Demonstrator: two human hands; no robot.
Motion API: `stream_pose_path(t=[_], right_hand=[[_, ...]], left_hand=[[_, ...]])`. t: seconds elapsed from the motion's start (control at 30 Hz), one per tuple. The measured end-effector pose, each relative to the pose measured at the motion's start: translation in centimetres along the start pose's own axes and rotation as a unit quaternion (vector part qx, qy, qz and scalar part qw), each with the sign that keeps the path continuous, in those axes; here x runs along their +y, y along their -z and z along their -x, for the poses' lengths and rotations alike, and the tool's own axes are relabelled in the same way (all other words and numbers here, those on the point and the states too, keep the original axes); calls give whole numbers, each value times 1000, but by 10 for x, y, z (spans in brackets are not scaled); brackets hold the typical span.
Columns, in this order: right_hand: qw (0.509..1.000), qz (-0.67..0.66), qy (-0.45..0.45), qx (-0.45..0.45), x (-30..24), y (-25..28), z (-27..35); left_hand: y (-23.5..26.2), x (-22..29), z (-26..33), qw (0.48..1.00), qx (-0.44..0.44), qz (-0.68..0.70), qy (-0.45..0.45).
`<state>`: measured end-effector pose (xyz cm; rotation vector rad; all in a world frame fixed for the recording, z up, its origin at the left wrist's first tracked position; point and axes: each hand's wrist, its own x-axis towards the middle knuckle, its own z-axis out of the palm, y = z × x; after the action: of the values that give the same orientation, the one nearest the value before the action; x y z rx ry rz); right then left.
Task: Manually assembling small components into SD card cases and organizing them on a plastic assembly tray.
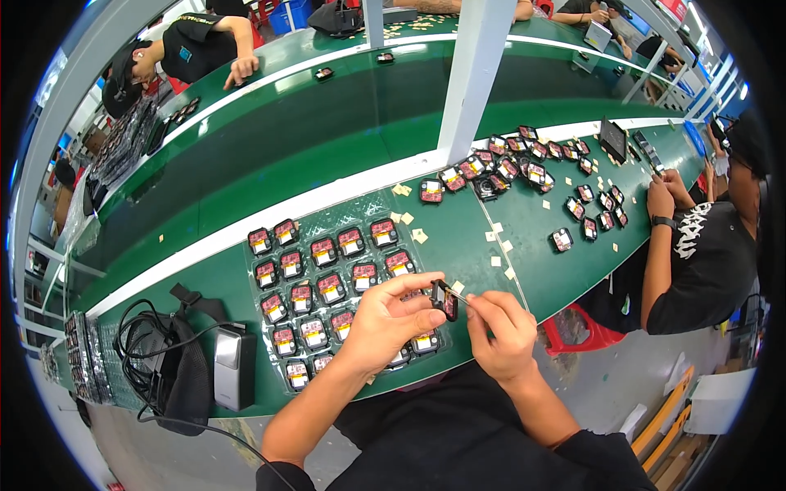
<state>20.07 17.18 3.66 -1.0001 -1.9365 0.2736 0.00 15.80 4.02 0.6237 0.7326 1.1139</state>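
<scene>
My left hand (395, 321) is closed on a small black square device (444, 301) with a red face, holding it tilted above the near edge of the bench. A slim metal tool (458, 296) is pinched in my right hand (501, 331), its tip at the device; I cannot tell whether it is tweezers or a pick. Below and to the left of my hands lies a clear plastic tray (307, 227), filled with rows of similar black devices (330, 287) with red and white labels. My left hand hides part of its near right corner.
Many more devices (508, 168) lie loose to the right, among small cream paper squares (420, 236). A black cable (135, 335) and a grey box (234, 368) sit at left. A white post (475, 78) rises beyond the tray. A co-worker (704, 254) sits at right.
</scene>
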Motion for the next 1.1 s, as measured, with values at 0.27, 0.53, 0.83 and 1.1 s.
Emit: stream_pose_path(t=[0.27,0.53,0.83,1.1], right_hand=[[997,-58,-48,5,-2,8,-3],[996,-63,-68,-13,-3,10,-3],[997,-53,-62,4,-2,-1,4],[999,28,17,30,0,0,0]], left_hand=[[4,-4,-2,1000,-6,20,-20],[2,-4,-3,1000,-4,8,-15],[3,-7,-4,1000,2,12,-22],[6,-10,-6,999,-2,38,-12]])
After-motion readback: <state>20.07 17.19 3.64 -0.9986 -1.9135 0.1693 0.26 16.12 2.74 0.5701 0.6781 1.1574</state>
